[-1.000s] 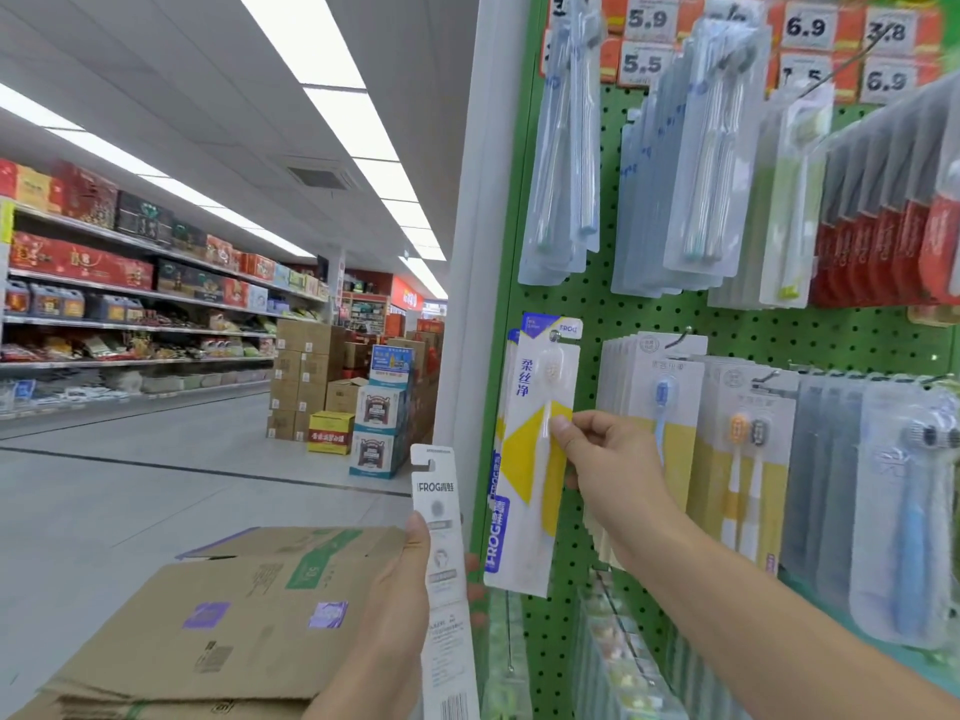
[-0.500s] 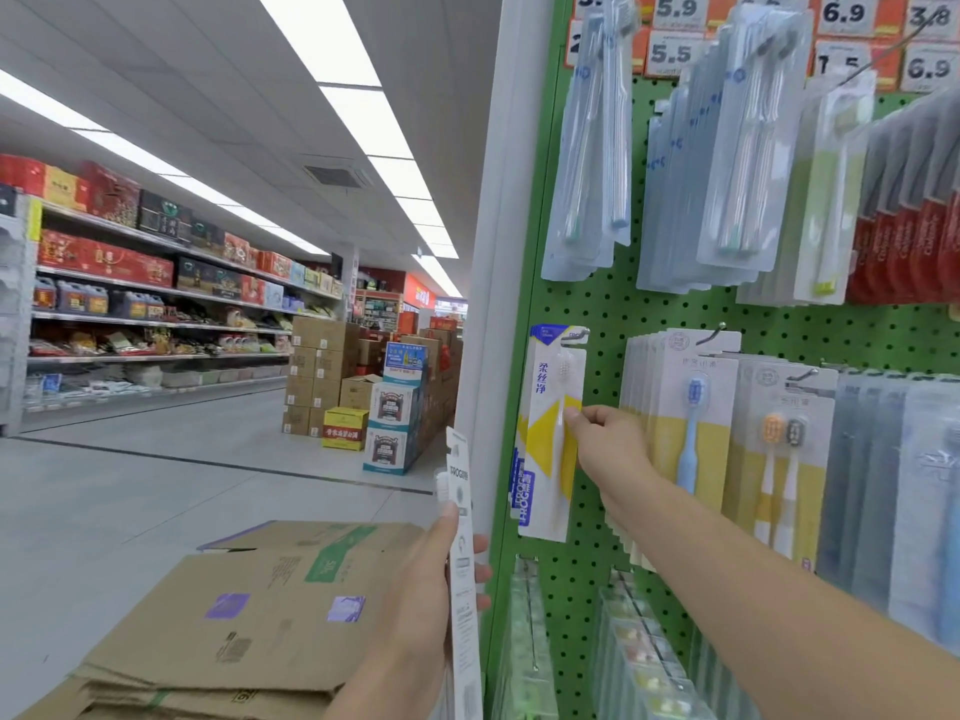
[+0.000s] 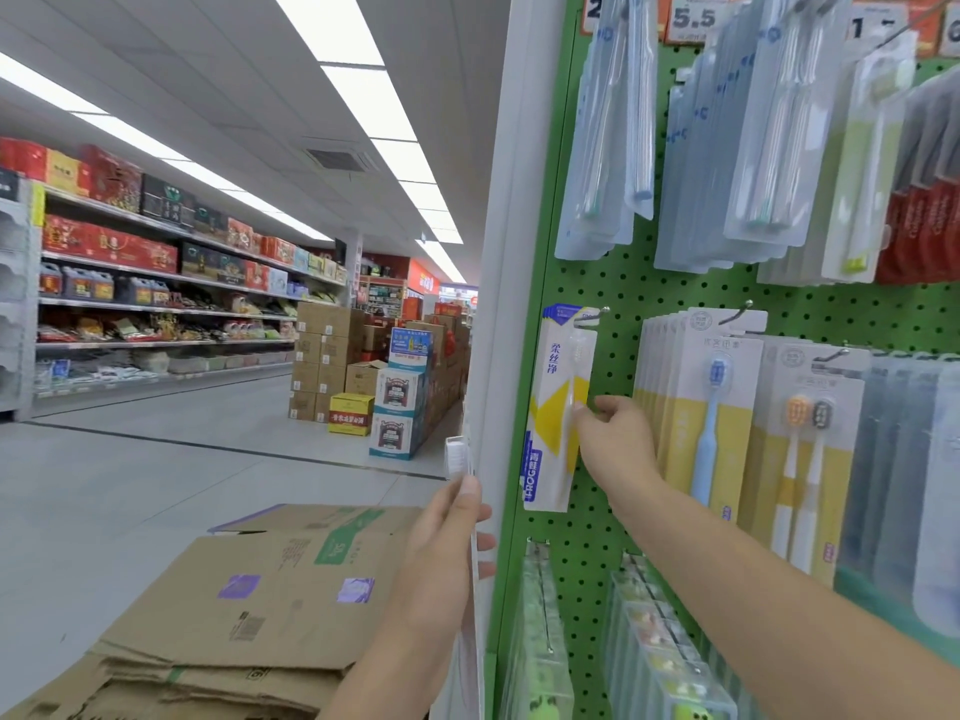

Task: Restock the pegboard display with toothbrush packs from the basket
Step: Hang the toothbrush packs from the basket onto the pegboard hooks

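A green perforated metal pegboard (image 3: 613, 298) fills the right half of the frame, edged on its left by a smooth white upright post (image 3: 511, 252). At centre right, a flat white and yellow card toothbrush pack (image 3: 556, 407) with blue lettering hangs from a thin metal hook (image 3: 592, 315), with at least two like packs stacked behind it. The right hand (image 3: 615, 441) pinches this pack's right edge at mid-height, thumb and fingertips closed on the card. To the right hang a row of yellow-and-white card packs (image 3: 701, 407) showing a blue brush, then packs (image 3: 802, 449) with two brushes each, one orange-headed and one grey-headed. Above, in the upper right, glossy clear blister packs (image 3: 605, 148) hang in several rows beneath orange price tags (image 3: 693, 18).

At lower centre, the left hand (image 3: 441, 553) grips one narrow white toothbrush pack (image 3: 460, 459) held upright and seen nearly edge-on, fingers curled round its lower part, just left of the post. Below it, in the lower left, lies a stack of flattened brown corrugated cardboard boxes (image 3: 234, 615); the count is unclear. The floor (image 3: 130, 485) is smooth pale tile. Along the left, long shelves (image 3: 156, 283) carry red and dark boxes, and a pile of brown cartons (image 3: 322, 356) stands in the middle distance.
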